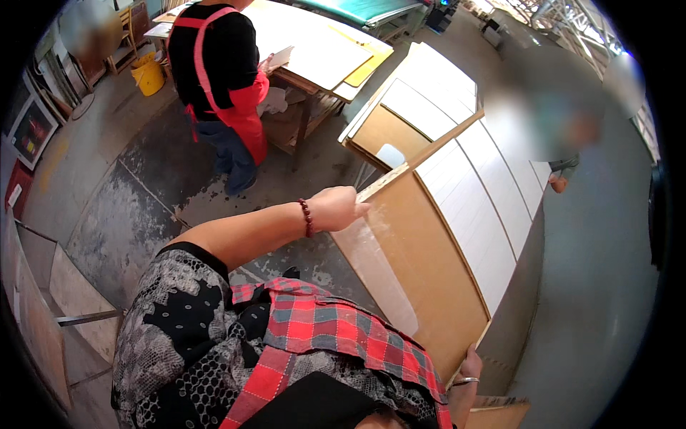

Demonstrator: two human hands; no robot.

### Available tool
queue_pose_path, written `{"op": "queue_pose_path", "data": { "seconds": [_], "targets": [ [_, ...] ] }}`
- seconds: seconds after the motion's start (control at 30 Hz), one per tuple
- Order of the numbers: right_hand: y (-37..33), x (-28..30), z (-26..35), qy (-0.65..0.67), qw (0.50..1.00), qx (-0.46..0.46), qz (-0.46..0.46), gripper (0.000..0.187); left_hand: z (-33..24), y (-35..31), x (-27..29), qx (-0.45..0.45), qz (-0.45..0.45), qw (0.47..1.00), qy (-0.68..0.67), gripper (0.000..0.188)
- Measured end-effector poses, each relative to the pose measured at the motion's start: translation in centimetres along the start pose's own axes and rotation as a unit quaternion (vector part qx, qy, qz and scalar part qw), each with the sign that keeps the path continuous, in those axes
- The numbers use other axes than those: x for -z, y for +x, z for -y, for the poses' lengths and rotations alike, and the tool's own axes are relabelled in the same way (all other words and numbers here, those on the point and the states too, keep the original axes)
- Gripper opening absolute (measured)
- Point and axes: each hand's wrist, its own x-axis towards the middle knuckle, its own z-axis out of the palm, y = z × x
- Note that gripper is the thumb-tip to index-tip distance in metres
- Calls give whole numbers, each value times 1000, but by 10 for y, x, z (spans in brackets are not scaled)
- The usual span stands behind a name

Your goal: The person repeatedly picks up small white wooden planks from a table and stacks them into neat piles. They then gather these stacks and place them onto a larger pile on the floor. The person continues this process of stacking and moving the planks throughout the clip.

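Observation:
A long flat panel [436, 247] stretches away from me to the far right. Its near end is bare brown board with a pale translucent strip, and white plank-like sheets [468, 193] cover the part farther off. With fingers curled round its left edge, by a wooden strip [421, 154], my left hand [344, 209] holds the panel. My right hand [469, 366] grips the near right corner, its fingers partly hidden by the board. A co-worker's hand [558, 184] is by the far right side of the panel; whether it touches cannot be told.
Beyond the panel lies another white-topped board [429, 79]. A person in a red apron [246, 118] stands at a worktable [325, 53], holding a small pale flat piece. A yellow bucket [148, 74] is at far left; wooden boards [82, 304] lean at near left.

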Motion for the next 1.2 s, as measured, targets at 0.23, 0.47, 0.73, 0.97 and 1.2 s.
{"op": "queue_pose_path", "data": {
  "seconds": [0.23,0.47,0.73,0.97,1.2],
  "targets": [
    [-25,-48,27,-56,998,-6,23,55,39,5,14,69,43,996,-35,56],
    [2,-195,87,-187,978,17,96,57,30,137,43,-91,3,995,44,48],
    [53,-373,158,-259,958,-7,121,59,79,354,141,-85,13,988,129,45],
    [28,-366,166,-284,948,-9,145,60,93,302,175,-52,18,993,106,46],
    [-14,-338,187,-277,952,-34,123,62,77,247,194,-55,29,991,114,47]
  ]
}}
